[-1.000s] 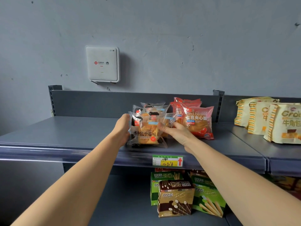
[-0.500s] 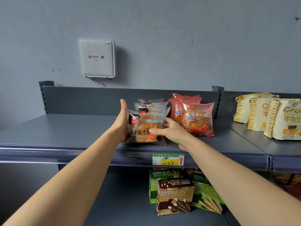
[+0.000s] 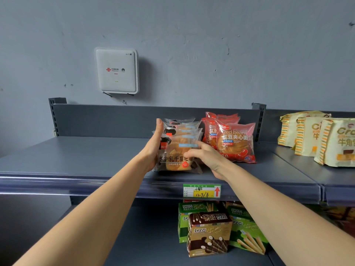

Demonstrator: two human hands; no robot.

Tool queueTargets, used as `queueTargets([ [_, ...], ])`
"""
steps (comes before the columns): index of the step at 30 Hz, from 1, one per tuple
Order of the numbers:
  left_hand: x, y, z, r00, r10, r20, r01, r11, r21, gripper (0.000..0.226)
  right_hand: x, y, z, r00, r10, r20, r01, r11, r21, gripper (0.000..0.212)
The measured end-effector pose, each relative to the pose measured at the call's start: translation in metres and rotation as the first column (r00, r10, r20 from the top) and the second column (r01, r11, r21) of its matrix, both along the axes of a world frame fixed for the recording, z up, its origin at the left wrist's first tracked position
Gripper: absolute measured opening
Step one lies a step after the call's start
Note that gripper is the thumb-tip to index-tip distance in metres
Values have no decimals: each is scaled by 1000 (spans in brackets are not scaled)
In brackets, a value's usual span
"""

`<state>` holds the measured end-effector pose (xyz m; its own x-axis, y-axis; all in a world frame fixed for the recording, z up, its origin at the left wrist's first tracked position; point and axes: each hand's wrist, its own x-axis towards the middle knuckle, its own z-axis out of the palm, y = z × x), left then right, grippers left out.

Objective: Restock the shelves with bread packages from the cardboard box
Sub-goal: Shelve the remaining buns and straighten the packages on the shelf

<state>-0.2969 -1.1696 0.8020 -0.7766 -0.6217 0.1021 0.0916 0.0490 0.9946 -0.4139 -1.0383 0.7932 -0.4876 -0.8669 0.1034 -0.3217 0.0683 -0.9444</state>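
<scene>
View from your head toward the upper shelf (image 3: 86, 156), which runs along a grey wall. A row of clear-wrapped toast packages (image 3: 182, 131) stands on edge, one behind another, near the middle of the shelf and just beside the red bean bread packages (image 3: 238, 143), which stand on the row's right. Your left hand (image 3: 156, 148) lies flat against the left side of the row, fingers straight and together and pointing up, pressing rather than gripping. Your right hand (image 3: 207, 158) rests on the face of the front package (image 3: 176, 162) with its fingers spread loosely and nearly straight; it does not appear to pinch the wrapper, though the fingertips are partly blurred. Judged from this, you are squaring up a batch that is already set down, so this placement is all but complete. Much of the shelf to the left is bare, and more stock could fit there. The cardboard box is out of view, so what remains in it cannot be told. Croissant packs (image 3: 338, 143) fill the neighbouring bay, and biscuit-stick boxes (image 3: 209, 233) sit on the lower shelf.
</scene>
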Motion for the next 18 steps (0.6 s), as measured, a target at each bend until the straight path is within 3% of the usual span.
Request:
queueTargets([
  [4,-1,2,0,999,-23,-33,23,1000,4,88,5,2,2,999,13,35,-12,1000,-10,18],
  [8,6,-5,1,998,45,-42,-42,996,77,94,-6,-4,2,972,-173,157,194,973,-124,48],
  [10,8,-14,0,997,70,-25,-67,990,128,129,-12,-9,0,948,-263,181,283,954,-96,55],
  [12,8,-22,1,995,96,-31,-90,983,163,147,-15,-16,0,948,-271,167,289,953,-95,46],
  [18,4,-36,5,987,160,-12,-155,967,202,112,-15,-31,11,936,-247,253,286,949,-134,34],
])
